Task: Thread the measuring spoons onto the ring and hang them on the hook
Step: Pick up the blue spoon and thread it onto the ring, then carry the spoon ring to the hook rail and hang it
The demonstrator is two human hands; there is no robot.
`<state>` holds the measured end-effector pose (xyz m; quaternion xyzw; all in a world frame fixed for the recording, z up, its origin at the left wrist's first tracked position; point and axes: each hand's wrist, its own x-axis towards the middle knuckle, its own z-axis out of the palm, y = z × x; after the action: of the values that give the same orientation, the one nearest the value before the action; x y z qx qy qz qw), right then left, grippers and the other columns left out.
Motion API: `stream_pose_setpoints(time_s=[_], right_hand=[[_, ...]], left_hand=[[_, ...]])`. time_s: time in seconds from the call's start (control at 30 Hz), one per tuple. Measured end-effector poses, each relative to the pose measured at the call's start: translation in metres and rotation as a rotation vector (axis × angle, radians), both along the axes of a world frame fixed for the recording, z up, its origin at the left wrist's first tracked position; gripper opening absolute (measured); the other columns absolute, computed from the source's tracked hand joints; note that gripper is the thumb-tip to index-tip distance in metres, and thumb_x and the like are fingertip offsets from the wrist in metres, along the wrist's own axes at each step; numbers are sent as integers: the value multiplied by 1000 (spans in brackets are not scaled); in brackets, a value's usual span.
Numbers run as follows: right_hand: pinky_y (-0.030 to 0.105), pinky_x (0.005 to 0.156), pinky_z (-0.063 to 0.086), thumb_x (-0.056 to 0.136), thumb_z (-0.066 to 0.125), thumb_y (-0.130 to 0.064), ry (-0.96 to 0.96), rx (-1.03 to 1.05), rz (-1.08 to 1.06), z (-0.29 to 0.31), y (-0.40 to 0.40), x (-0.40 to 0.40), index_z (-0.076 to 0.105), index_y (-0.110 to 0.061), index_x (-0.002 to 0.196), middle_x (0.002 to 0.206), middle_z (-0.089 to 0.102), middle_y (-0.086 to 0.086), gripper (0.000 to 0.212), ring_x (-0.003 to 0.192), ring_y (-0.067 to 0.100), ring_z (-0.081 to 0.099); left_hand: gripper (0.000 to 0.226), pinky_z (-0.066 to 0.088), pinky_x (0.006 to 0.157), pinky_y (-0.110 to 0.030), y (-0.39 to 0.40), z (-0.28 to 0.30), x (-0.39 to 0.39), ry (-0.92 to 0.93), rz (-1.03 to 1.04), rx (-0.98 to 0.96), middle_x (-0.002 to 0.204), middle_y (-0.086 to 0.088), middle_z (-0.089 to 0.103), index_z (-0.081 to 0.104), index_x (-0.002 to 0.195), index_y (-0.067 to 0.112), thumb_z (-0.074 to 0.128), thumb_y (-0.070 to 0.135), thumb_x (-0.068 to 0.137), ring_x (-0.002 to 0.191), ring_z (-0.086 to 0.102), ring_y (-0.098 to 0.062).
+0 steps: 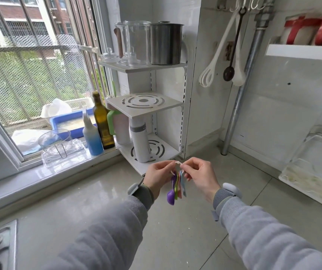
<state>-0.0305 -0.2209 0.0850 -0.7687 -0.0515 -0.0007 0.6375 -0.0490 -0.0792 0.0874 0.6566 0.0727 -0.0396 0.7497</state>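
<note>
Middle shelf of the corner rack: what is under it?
Under the middle shelf stand a white bottle on the bottom shelf, and a pale container with a green handle; the shelf covers their tops.

No legible text, labels or numbers on anything here

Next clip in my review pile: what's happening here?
A person stands at a kitchen counter. Both hands, left and right, pinch a small white ring between the fingertips. A bunch of coloured measuring spoons dangles from it. The hooks on the wall above hold other utensils; the spoons are not hung yet.
</note>
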Motion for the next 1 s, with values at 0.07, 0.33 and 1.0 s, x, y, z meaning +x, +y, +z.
stream_pose_setpoints(time_s=[0.07,0.33,1.0], right_hand=[[24,55,49,84,67,-10,-9,-3,6,5,0,-2,67,-11,71,60,61,3,13,55,12,56],[27,53,48,82,69,-11,8,-36,21,8,-7,5,66,-16,64,52,62,-3,19,52,14,57],[33,59,57,82,70,-8,-84,-65,39,38,-20,24,64,-13,60,55,63,4,23,49,14,59]], left_hand=[[15,56,79,-28,0,2,0,7,-6,2,101,-13,69,71,97,13,59,17,88,92,64,-21],[15,55,80,-23,0,4,0,-75,-23,56,93,-3,72,73,95,15,60,16,87,89,66,-17],[21,54,76,-30,-14,61,32,-379,-74,965,88,-7,74,74,86,13,53,15,84,81,66,-21]])
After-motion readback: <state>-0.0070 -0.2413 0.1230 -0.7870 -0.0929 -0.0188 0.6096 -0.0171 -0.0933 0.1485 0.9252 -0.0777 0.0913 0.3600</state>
